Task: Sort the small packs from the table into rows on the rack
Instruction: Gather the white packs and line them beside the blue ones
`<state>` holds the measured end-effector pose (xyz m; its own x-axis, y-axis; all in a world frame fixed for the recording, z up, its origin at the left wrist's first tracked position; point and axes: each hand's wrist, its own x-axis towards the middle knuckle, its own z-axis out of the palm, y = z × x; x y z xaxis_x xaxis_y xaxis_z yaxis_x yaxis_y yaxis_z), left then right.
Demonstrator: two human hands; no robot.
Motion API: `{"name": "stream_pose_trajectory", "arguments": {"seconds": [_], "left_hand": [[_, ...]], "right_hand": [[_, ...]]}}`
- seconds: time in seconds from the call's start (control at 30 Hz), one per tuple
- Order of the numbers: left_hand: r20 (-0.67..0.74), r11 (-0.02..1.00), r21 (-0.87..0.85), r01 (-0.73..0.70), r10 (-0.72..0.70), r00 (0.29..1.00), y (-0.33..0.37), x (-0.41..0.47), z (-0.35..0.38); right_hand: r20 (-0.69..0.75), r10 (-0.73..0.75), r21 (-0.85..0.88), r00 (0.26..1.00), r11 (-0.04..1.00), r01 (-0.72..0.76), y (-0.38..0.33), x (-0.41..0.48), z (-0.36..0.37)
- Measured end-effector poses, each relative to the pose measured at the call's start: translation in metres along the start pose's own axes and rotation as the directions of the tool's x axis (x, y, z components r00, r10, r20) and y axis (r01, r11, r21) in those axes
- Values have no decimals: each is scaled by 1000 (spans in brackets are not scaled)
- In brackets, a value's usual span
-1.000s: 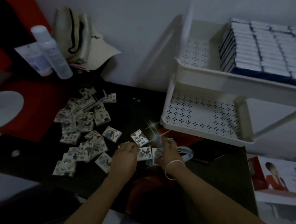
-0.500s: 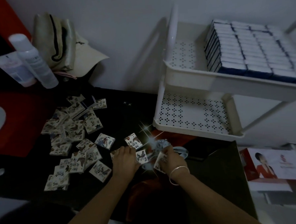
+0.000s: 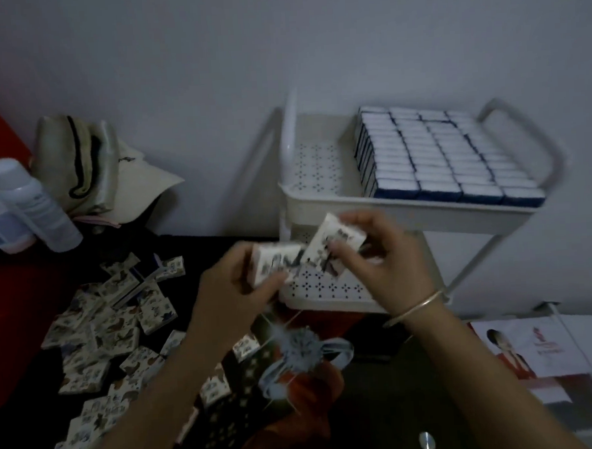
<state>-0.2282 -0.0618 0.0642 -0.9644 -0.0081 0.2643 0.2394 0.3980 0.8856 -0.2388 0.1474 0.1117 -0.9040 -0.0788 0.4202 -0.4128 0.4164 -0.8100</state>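
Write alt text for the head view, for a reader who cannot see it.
The left hand and right hand each grip small packs in front of a white rack whose top shelf holds neat rows. Loose packs litter the table.

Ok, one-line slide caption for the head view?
Mid-sort: the left hand and right hand each grip small white printed packs before the white perforated rack, its top tier partly filled.

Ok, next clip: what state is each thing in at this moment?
Left hand: grips a small stack of packs, held above the table.
Right hand: grips a second, tilted stack.
Loose packs: scattered on the table, unsorted.
Rack: top shelf partly filled with neat rows.
Bottle: upright, capped.
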Motion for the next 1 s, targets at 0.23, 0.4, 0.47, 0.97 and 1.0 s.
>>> {"name": "stream_pose_trajectory", "arguments": {"seconds": [0.23, 0.4, 0.47, 0.97, 1.0], "left_hand": [[-187, 837, 378, -397, 489, 852, 112, 68, -13], [-83, 745, 520, -418, 531, 843, 134, 111, 5], [-15, 718, 569, -400, 496, 868, 132, 129, 13], [529, 734, 552, -397, 60, 847, 111, 189, 62], [548, 750, 545, -375, 20, 836, 109, 191, 62]], "right_hand": [[-247, -154, -106, 957, 986, 131, -29, 84, -56], [-28, -112, -345, 993, 934, 95, 2, 105, -52], [27, -89, -410, 996, 908, 92, 14, 105, -51], [199, -322, -509, 926, 773, 378, 53, 105, -48], [205, -358, -521, 911, 748, 411, 55, 104, -47]]}}
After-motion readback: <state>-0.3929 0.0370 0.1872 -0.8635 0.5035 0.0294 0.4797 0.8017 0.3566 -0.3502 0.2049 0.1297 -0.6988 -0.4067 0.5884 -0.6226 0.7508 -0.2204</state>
